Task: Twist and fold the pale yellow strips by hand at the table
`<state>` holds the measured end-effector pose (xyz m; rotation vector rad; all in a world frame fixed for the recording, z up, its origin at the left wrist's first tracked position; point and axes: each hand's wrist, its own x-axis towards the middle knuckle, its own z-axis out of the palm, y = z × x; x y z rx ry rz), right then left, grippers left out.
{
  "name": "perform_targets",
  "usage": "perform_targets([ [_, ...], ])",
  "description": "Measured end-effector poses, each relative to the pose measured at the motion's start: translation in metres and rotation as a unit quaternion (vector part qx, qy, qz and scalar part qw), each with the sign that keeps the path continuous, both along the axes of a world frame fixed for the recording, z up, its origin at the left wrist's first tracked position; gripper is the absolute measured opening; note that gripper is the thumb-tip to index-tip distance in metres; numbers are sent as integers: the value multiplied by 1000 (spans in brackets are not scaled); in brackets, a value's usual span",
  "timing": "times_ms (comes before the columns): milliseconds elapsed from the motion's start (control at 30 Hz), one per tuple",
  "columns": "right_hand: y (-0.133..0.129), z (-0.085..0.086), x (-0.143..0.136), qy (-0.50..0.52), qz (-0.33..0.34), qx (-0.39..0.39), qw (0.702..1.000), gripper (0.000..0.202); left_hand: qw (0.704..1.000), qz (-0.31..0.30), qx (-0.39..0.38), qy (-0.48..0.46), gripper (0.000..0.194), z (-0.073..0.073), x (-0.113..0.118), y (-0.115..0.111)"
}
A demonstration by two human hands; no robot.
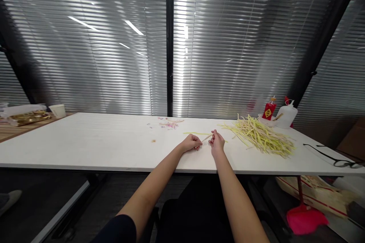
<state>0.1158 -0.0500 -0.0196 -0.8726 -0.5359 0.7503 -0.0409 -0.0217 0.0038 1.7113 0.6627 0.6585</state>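
Both my hands are over the white table [108,140], close together near its front edge. A thin pale strip [207,137], much like a pipe cleaner, spans the gap between them. The fingers of my left hand [192,142] are closed at its lower end. My right hand [217,141] pinches the upper end with its fingertips. Just behind the hands a thin yellow strip [196,133] lies flat on the table, partly hidden by my right hand. To the right spreads a loose pile of yellow and beige strips [256,134].
Small pink and purple pieces [171,124] lie scattered toward the back. A red bottle [269,110], a white squeeze bottle [287,115] and a shallow bowl [266,121] stand at back right. Black glasses [342,162] lie at right. A paper cup [57,111] stands at far left.
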Motion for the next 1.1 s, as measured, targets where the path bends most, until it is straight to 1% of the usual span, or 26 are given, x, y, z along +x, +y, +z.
perform_targets([
  [200,0,0,1,3,2,1,1000,31,1000,-3,3,-6,20,1,0,-1],
  [500,-1,2,1,39,-5,-6,999,32,1000,-3,1,-3,20,4,-1,-3],
  [800,-2,5,0,72,-17,0,997,30,1000,1,-3,10,21,11,-1,-9],
  [1100,-2,3,2,39,-31,-3,999,36,1000,2,-5,10,19,11,-1,-9],
])
